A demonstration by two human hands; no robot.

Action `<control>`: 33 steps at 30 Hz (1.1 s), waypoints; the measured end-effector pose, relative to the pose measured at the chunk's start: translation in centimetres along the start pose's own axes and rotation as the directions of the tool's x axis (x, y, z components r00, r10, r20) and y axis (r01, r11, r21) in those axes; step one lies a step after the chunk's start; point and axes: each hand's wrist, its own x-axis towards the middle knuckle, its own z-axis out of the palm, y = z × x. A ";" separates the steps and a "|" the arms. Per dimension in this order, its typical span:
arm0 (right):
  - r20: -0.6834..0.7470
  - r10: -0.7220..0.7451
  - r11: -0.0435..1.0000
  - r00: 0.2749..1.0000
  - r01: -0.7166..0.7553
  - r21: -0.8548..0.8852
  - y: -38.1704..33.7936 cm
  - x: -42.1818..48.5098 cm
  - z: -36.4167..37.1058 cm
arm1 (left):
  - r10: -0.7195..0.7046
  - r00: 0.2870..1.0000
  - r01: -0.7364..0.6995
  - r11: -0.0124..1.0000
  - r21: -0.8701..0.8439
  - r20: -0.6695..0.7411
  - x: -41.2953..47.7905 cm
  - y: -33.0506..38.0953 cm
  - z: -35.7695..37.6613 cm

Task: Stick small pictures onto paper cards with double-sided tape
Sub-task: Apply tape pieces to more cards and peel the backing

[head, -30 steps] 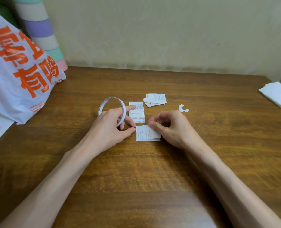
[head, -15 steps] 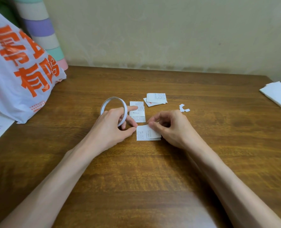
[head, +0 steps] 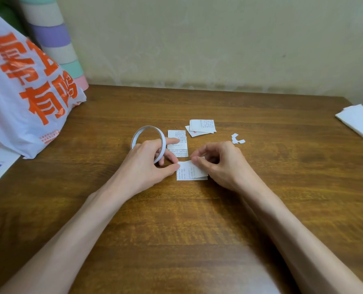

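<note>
As I read the head view from the left, a white plastic bag [head: 27, 92] with orange lettering slumps on the surface [head: 197, 230] well to the left of the fingers. A pastel-striped tube [head: 55, 39] stands behind it against the wall.

The left hand [head: 146, 168] comes next. Its fingers [head: 170, 141] are curled round the tape roll [head: 141, 132], a thin white ring held upright on its edge, which passes between the index and middle finger. The index finger lies straight, its tip pressing on the far card [head: 181, 135], a printed slip lying flat just beyond the fingers. The left thumb touches the left edge of the near card [head: 188, 171], which lies flat between the two hands.

The right hand [head: 223, 166] pinches the upper right part of that card between thumb and index finger, with the other fingers curled loosely behind. A second sheet seems to lie under it, slightly askew, though I cannot tell whether it is a picture or a card.

Beyond the right fingers sits a small stack of cards [head: 201, 126]. To their right lie a few white scraps [head: 237, 139], and far right, at the surface's edge, a folded white paper [head: 358, 123].
</note>
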 end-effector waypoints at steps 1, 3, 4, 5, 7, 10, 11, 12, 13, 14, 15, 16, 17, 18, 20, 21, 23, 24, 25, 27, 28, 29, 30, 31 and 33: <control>-0.002 0.000 1.000 1.000 0.000 -0.002 0.0 0.0 0.0 | 0.000 1.000 0.000 1.000 -0.008 0.000 0.0 0.0 0.0; -0.003 0.001 1.000 1.000 -0.001 -0.006 0.0 0.0 0.0 | -0.004 1.000 0.004 1.000 -0.014 0.005 0.0 0.1 0.0; -0.004 0.000 1.000 1.000 0.000 -0.007 -0.1 0.0 0.0 | -0.008 1.000 0.008 1.000 -0.012 0.007 0.0 0.2 0.0; -0.006 -0.002 1.000 1.000 0.002 -0.010 -0.1 -0.1 0.0 | -0.013 1.000 0.013 1.000 -0.007 0.007 0.0 0.2 0.0; -0.010 -0.005 1.000 1.000 0.005 -0.019 -0.1 -0.1 0.0 | -0.019 1.000 0.019 1.000 0.004 0.006 0.0 0.2 0.1; -0.014 -0.007 0.999 1.000 0.007 -0.031 -0.2 -0.1 0.0 | -0.026 1.000 0.025 0.999 0.020 0.010 0.0 0.3 0.1; -0.015 -0.008 0.999 1.000 0.007 -0.032 -0.2 -0.2 0.0 | -0.026 1.000 0.026 0.999 0.021 0.011 0.0 0.3 0.2; -0.017 -0.008 0.999 1.000 0.007 -0.031 -0.2 -0.2 0.0 | -0.025 1.000 0.024 0.999 0.022 0.010 0.0 0.3 0.2; -0.017 -0.008 1.000 1.000 0.007 -0.030 -0.2 -0.2 0.0 | -0.024 1.000 0.023 0.999 0.023 0.010 0.0 0.3 0.2; -0.017 -0.009 0.999 1.000 0.008 -0.031 -0.3 -0.2 0.0 | -0.026 1.000 0.025 0.999 0.024 0.013 0.0 0.3 0.1; -0.017 -0.012 0.999 1.000 0.011 -0.036 -0.3 -0.2 0.0 | -0.030 0.999 0.030 0.999 0.026 0.017 0.0 0.4 0.1; -0.018 -0.015 0.999 1.000 0.015 -0.043 -0.4 -0.3 0.0 | -0.037 0.999 0.036 0.999 0.029 0.021 0.0 0.4 0.1; -0.019 -0.020 0.999 1.000 0.019 -0.048 -0.4 -0.3 0.0 | -0.042 0.999 0.041 0.999 0.034 0.024 0.0 0.4 0.1; -0.022 -0.023 0.998 0.999 0.022 -0.052 -0.4 -0.3 0.0 | -0.045 0.999 0.044 0.998 0.039 0.027 0.0 0.5 0.1; -0.025 -0.026 0.998 0.999 0.025 -0.058 -0.4 -0.3 0.0 | -0.052 0.998 0.051 0.998 0.040 0.032 0.0 0.5 0.1; -0.027 -0.027 0.998 0.999 0.025 -0.062 -0.3 -0.3 0.1 | -0.057 0.998 0.056 0.998 0.037 0.034 0.0 0.5 0.0; -0.032 -0.027 0.998 0.999 0.025 -0.064 -0.3 -0.4 0.1 | -0.065 0.997 0.064 0.998 0.027 0.036 0.0 0.5 0.0; -0.033 -0.028 0.998 0.999 0.026 -0.065 -0.4 -0.4 0.2 | -0.065 0.997 0.065 0.998 0.022 0.036 0.0 0.4 0.0; -0.035 -0.029 0.997 0.999 0.027 -0.067 -0.4 -0.4 0.2 | -0.063 0.997 0.062 0.998 0.019 0.036 0.0 0.4 0.0; -0.040 -0.034 0.997 0.999 0.031 -0.074 -0.4 -0.4 0.2 | -0.055 0.998 0.054 0.998 0.026 0.037 0.0 0.4 0.0; -0.043 -0.036 0.996 0.998 0.033 -0.080 -0.4 -0.4 0.2 | -0.054 0.998 0.052 0.998 0.033 0.037 0.0 0.5 0.0; -0.046 -0.039 0.996 0.998 0.035 -0.087 -0.4 -0.4 0.2 | -0.052 0.998 0.051 0.998 0.040 0.037 0.0 0.5 0.0; -0.050 -0.042 0.995 0.998 0.038 -0.088 -0.5 -0.4 0.2 | -0.050 0.998 0.048 0.998 0.045 0.039 0.0 0.5 0.0; -0.054 -0.046 0.996 0.997 0.042 -0.085 -0.5 -0.4 0.3 | -0.047 0.998 0.045 0.998 0.050 0.042 0.0 0.5 0.0; -0.062 -0.060 0.996 0.996 0.056 -0.073 -0.6 -0.5 0.3 | -0.042 0.998 0.039 0.997 0.059 0.048 0.1 0.5 0.0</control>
